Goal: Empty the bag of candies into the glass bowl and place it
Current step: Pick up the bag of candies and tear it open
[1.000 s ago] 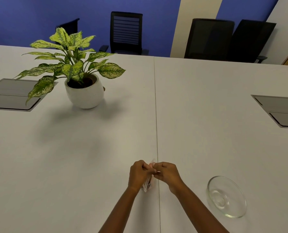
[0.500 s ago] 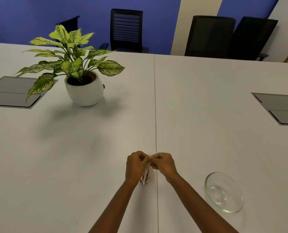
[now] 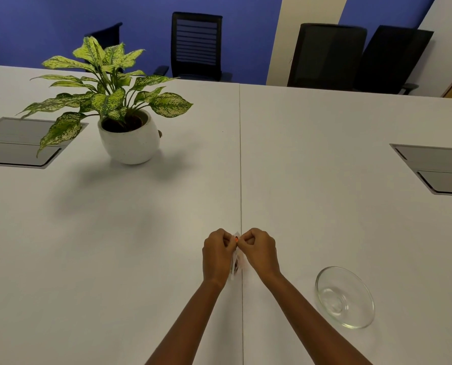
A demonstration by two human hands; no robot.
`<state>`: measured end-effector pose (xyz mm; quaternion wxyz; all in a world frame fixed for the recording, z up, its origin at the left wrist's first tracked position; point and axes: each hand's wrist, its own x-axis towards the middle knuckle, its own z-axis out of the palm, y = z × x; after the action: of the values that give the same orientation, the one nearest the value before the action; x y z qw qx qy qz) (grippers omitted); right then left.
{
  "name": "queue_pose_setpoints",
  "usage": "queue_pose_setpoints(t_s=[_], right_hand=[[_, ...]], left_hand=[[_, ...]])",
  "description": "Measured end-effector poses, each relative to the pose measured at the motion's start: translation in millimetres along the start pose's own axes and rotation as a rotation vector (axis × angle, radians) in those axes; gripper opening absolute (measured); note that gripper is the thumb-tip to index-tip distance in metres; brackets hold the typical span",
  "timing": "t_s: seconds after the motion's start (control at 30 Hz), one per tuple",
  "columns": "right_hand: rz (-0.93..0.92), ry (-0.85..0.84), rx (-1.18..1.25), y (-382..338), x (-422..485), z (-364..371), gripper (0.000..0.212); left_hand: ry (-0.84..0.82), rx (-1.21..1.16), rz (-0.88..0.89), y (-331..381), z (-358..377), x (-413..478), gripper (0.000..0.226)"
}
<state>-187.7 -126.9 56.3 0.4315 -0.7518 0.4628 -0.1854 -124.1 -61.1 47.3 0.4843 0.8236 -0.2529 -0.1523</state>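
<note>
A small clear bag of candies [image 3: 236, 262] hangs upright between my two hands over the table's centre seam, mostly hidden by them; a bit of orange shows at its top. My left hand [image 3: 217, 255] pinches the bag's top edge from the left. My right hand [image 3: 260, 251] pinches the same edge from the right. The glass bowl [image 3: 344, 296] stands on the white table to the right of my right forearm, with nothing in it.
A potted plant [image 3: 127, 138] in a white pot stands at the back left. Grey cable hatches are set into the table at the left [image 3: 16, 143] and right [image 3: 435, 167]. Black office chairs [image 3: 197, 46] line the far edge.
Both hands with the bag have shifted slightly away from me and their fingertips have drawn closer at the bag's top. The view has tilted a little. The bowl has not moved.
</note>
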Motion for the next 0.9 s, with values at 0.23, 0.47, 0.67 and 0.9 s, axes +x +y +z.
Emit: queue_pose_setpoints(t_s=[0.23,0.47,0.67,0.9], right_hand=[[0.222,-0.155,0.147,7,-3,-2,0.018],[0.154,-0.097,0.164,5,-1,-6,0.019],[0.105,-0.060,0.151,2,0,-13,0.018],[0.057,0.013,0.073,-6,8,-27,0.006]], left_hand=[[0.011,-0.109,-0.044,2,3,0,0.017],[-0.025,-0.111,-0.204,2,9,-5,0.022],[-0.023,-0.129,-0.188,9,6,-4,0.021],[0.042,-0.119,-0.185,21,-4,6,0.014]])
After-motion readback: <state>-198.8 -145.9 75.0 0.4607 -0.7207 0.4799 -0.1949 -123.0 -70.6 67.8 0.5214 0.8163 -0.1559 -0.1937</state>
